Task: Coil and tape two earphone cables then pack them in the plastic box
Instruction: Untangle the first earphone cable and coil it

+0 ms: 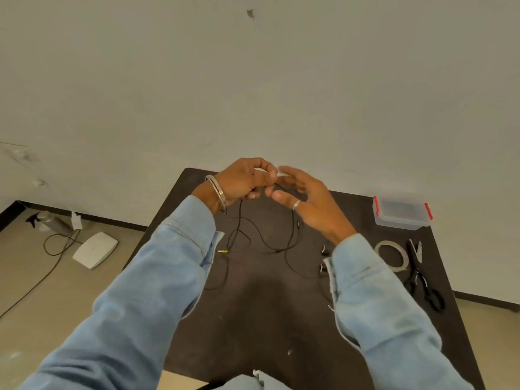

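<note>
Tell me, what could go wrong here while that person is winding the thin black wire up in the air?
The left hand grips the black earphone cable, whose loose loops trail over the table; they could knot as it is wound. The right hand looks open, so a turn may slip off. A yellow-green plug end lies near the left sleeve, which might snag or sweep it. The plastic box appears lidded, needing a free hand later.

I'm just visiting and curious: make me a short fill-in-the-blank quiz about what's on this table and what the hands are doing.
1. The left hand grips a thin black ____.
2. The box has ____ clips on its lid.
3. The tape roll lies between the right sleeve and the ____.
4. The right hand wears a ____ on one finger.

Missing words: cable; red; scissors; ring
</note>
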Demonstrator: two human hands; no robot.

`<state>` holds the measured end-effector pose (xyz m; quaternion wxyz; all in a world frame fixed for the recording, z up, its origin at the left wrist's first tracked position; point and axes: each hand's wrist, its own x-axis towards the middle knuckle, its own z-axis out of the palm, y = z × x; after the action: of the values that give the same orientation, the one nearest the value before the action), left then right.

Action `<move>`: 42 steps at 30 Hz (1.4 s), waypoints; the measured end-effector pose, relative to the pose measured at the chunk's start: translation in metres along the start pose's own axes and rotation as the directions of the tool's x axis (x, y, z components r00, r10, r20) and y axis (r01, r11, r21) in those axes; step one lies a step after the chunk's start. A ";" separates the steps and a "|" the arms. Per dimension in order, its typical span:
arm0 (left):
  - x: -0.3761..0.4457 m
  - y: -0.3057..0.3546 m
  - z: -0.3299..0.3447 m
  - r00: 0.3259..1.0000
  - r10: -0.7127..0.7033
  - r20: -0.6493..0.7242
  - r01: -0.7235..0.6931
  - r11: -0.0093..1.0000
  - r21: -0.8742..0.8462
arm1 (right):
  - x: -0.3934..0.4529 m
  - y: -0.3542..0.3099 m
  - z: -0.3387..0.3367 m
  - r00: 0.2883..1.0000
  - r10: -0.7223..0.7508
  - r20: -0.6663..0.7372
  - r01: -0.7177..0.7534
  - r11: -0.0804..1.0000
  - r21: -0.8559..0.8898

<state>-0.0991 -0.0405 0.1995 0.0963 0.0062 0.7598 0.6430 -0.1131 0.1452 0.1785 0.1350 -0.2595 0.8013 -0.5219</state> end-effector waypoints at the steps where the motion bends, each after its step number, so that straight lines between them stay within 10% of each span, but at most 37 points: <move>1: 0.000 -0.002 -0.001 1.000 0.000 -0.006 0.000 1.000 0.011 | 0.003 -0.007 0.007 1.000 -0.023 -0.001 0.023 1.000 0.018; 13: -0.039 -0.093 -0.058 0.989 -0.018 -0.144 0.067 0.937 0.342 | 0.013 0.025 -0.038 0.885 0.105 -0.453 -0.045 0.989 0.141; 19: -0.030 -0.104 -0.063 0.943 -0.083 -0.324 0.315 0.544 0.777 | 0.015 0.034 -0.037 0.751 0.180 -0.635 -0.022 0.968 0.249; 25: -0.026 -0.088 -0.057 0.965 0.106 -0.239 -0.031 0.954 0.298 | 0.015 0.048 -0.039 0.715 0.276 -0.642 -0.181 0.961 0.211; 31: -0.020 -0.054 -0.051 0.914 -0.040 -0.404 -0.145 0.898 -0.417 | 0.011 0.070 -0.040 0.710 0.369 -0.599 -0.342 0.925 0.164; 38: -0.011 -0.037 -0.049 0.944 -0.145 -0.298 -0.095 0.744 -0.662 | 0.008 0.085 -0.035 0.795 0.439 -0.419 -0.400 0.898 0.182; 42: -0.013 -0.021 -0.036 0.949 -0.036 -0.312 -0.089 0.921 -0.379 | 0.007 0.076 -0.030 0.883 0.278 -0.379 -0.285 0.958 0.038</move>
<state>-0.0897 -0.0809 0.1861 -0.0348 -0.1045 0.6228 0.7746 -0.1546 0.1891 0.1226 0.0489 -0.0359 0.8461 -0.5296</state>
